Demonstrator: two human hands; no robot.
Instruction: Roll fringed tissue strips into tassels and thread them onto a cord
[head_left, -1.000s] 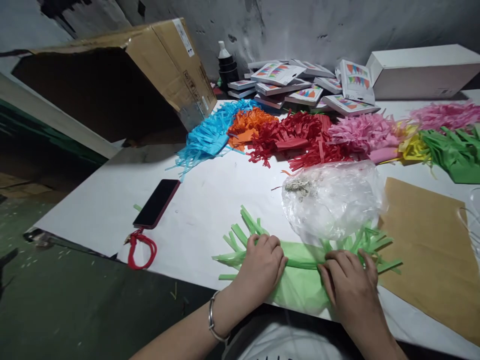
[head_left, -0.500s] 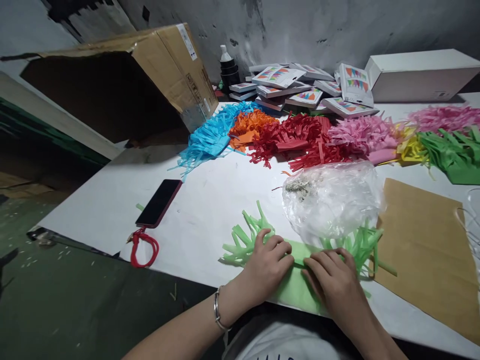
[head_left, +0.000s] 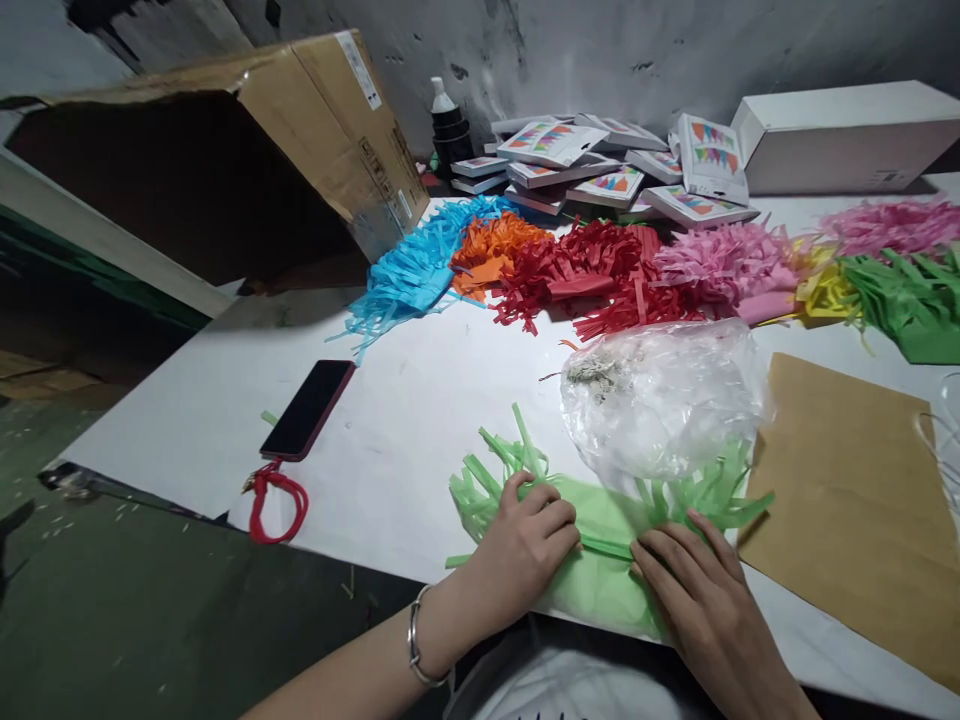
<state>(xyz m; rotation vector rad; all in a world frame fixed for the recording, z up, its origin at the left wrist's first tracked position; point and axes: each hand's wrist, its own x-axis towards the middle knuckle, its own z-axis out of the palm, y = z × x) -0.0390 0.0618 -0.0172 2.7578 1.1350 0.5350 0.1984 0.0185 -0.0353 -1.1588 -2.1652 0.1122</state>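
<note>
A light green sheet of fringed tissue paper (head_left: 600, 590) lies on the white table near its front edge, its cut strips spreading out left and right. Across its middle runs a narrow raised fold. My left hand (head_left: 529, 540) presses on the left end of that fold with bent fingers, the fingertips on the paper. On the right end rests my right hand (head_left: 694, 585), its fingers close together on the paper and the tips at the fold. A clear plastic bag (head_left: 667, 400) lies just behind, partly over the green strips.
Fringed paper bundles in blue (head_left: 420, 260), orange, red (head_left: 592, 265), pink, yellow and green line the back. Behind them are flat printed boxes (head_left: 555, 143). A phone (head_left: 309, 410), brown sheet (head_left: 847, 510), cardboard box (head_left: 330, 120) and white box (head_left: 847, 140) surround the work area.
My hands have moved apart, the right one shifting to the right, and more of the fold shows between them. The right-hand strips have spread. The camera view has shifted slightly.
</note>
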